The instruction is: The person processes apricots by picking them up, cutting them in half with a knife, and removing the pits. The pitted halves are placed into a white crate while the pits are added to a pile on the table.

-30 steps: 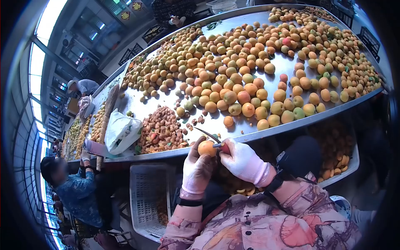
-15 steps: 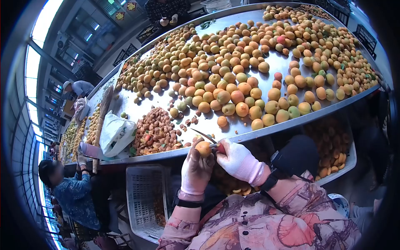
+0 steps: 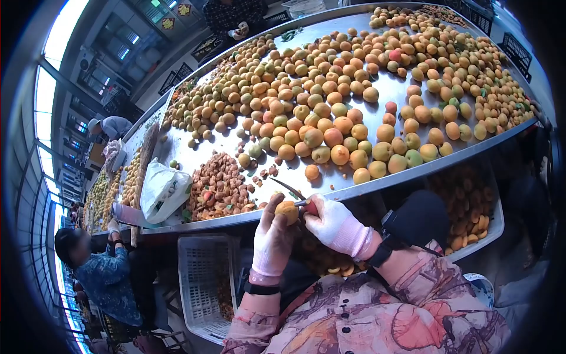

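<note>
Above the near table edge, my left hand (image 3: pixel 272 245), in a white glove with stained fingertips, is closed around an orange apricot (image 3: pixel 287 210). My gloved right hand (image 3: pixel 339 227) is wrapped around the red handle of a knife (image 3: pixel 289 188), whose thin, dark, curved blade points up and left. Metal by the handle reaches the apricot's right side. Just beyond my hands, a single apricot (image 3: pixel 312 171) rests on the metal table (image 3: pixel 236 137). A heap of brown apricot pits (image 3: pixel 219 184) lies to the left, near the edge.
Whole apricots (image 3: pixel 318 88) cover much of the table. A white plastic bag (image 3: pixel 165 190) sits at the left corner. Below are a white basket (image 3: pixel 203 259) and a tub of halved apricots (image 3: pixel 471 230). A person in blue (image 3: pixel 103 277) works at left; another (image 3: pixel 233 15) stands across the table.
My left hand has turned slightly, rolling the apricot against the metal by the knife handle. My right hand has shifted a little left. The whole view has moved slightly.
</note>
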### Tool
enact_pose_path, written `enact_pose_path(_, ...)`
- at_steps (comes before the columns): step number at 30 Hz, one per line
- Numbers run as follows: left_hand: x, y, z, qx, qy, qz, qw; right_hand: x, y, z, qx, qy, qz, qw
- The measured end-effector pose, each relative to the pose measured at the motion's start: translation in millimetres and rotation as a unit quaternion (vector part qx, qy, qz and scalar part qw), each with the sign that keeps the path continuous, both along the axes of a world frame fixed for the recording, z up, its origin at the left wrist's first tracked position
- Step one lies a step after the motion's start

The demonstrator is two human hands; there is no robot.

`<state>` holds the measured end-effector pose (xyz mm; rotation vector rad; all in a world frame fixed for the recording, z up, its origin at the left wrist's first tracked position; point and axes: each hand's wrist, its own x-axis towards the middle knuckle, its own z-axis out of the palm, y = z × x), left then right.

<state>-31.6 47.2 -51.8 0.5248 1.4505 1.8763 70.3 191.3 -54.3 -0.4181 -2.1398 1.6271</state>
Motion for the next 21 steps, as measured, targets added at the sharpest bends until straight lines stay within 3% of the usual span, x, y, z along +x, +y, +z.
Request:
enact_pose_path(5, -14.5, -6.5, -28.1, 0.083, -0.121, 0.031, 0.989, -0.3, -1.8, -4.9, 0.004, -0.01, 0.006, 1.0)
enact_pose_path(8, -9.5, -2.7, -21.2, 0.029, -0.064, 0.051, 0.996, 0.7, -1.9, -6.3, 0.014, -0.026, 0.022, 0.999)
enact_pose_path(11, 1.6, 5.3, -10.1, -0.051, 0.116, 0.083, 0.988, -0.7, -2.6, -10.5, 0.034, -0.027, 0.023, 0.999)
enact_pose_path(14, 0.8, 7.2, -7.3, 0.11, -0.137, 0.071, 0.982, -0.5, -3.6, -9.2, 0.037, -0.038, 0.026, 0.998)
enact_pose_path(21, -6.6, 0.9, -31.3, 0.134, -0.19, 0.052, 0.971, -1.6, -4.6, -12.7, 0.048, -0.063, 0.024, 0.997)
